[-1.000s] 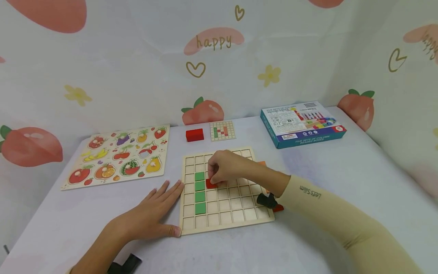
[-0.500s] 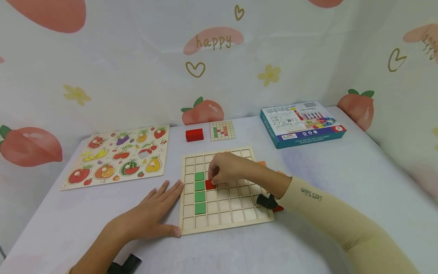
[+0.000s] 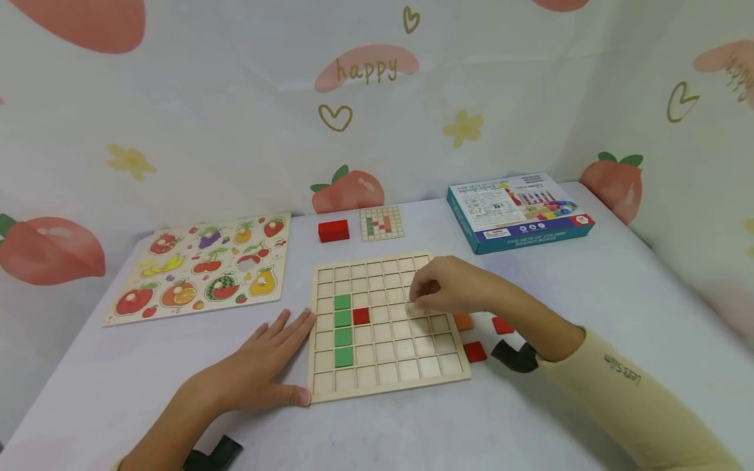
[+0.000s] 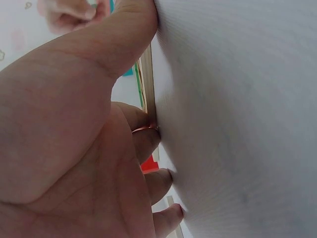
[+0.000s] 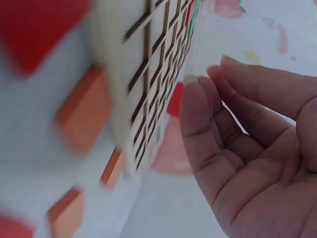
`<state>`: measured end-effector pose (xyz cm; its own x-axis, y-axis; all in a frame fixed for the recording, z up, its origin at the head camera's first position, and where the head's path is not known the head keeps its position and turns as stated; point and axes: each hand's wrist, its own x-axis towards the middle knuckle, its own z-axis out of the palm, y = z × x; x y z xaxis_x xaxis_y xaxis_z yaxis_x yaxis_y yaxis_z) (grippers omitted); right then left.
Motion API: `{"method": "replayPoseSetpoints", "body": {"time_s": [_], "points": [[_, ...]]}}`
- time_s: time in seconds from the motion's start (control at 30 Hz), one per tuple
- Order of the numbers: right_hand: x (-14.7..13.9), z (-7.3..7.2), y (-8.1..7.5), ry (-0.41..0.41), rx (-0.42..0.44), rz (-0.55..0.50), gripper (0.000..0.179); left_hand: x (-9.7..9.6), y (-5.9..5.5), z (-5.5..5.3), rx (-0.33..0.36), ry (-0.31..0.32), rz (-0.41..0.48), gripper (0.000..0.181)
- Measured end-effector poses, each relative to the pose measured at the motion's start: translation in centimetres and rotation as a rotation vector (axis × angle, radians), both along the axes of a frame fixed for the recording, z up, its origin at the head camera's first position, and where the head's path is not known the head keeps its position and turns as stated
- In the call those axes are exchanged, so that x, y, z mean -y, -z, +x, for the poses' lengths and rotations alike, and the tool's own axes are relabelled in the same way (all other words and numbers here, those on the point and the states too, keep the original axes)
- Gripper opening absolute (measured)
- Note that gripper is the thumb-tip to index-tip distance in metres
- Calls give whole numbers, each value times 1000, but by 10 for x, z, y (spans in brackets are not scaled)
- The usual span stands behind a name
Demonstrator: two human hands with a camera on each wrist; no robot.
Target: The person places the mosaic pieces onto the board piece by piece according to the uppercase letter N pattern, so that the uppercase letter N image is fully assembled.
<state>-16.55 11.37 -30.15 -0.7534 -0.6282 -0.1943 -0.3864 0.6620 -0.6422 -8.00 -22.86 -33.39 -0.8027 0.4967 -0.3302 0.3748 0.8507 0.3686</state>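
A pale wooden grid board (image 3: 385,376) lies flat on the table. In one of its columns sit several green square tiles (image 3: 343,337), and a red tile (image 3: 360,316) fills the cell right of one of them. My left hand (image 3: 253,369) lies along the board's left edge, fingers spread and touching it. Over the right part of the grid is my right hand (image 3: 452,286), loosely curled. The right wrist view shows a gap between its thumb and fingers (image 5: 195,106), with nothing held. Beside the board's right edge lie red tiles (image 3: 474,352) and orange tiles (image 5: 84,111).
Behind the board are a red block (image 3: 334,231) and a small pattern card (image 3: 383,224) with coloured squares. A fruit puzzle board (image 3: 197,278) lies at left. A blue-edged box (image 3: 521,212) lies at back right, near the patterned backdrop (image 3: 235,131).
My right hand has let go of the red tile, which stays in its cell, and has moved right across the board. More loose tiles now show. My left hand has not moved.
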Motion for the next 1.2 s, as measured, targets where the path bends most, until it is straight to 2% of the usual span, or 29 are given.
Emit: {"method": "replayPoseSetpoints", "body": {"time_s": [0.2, 0.3, 0.5, 0.63, 0.8, 1.1, 1.2], "points": [[-35, 18, 0, 53, 45, 44, 4, 0, -1, 0, -6, 3, 5, 121], [-50, 24, 4, 8, 56, 48, 7, 1, -1, 0, -8, 6, 11, 120], [-68, 33, 17, -138, 54, 23, 19, 2, 1, 0, -7, 6, 9, 121], [-67, 35, 20, -171, 30, 20, 25, 1, 1, 0, -10, 3, 2, 121], [-64, 35, 20, -149, 15, 60, 25, 1, 0, 0, -15, 9, 2, 121], [-62, 31, 22, -6, 11, 66, 23, 0, -2, 1, -11, 3, 0, 120], [-61, 30, 23, 4, 8, 60, 24, 0, -2, 1, -9, -1, -3, 120]]}}
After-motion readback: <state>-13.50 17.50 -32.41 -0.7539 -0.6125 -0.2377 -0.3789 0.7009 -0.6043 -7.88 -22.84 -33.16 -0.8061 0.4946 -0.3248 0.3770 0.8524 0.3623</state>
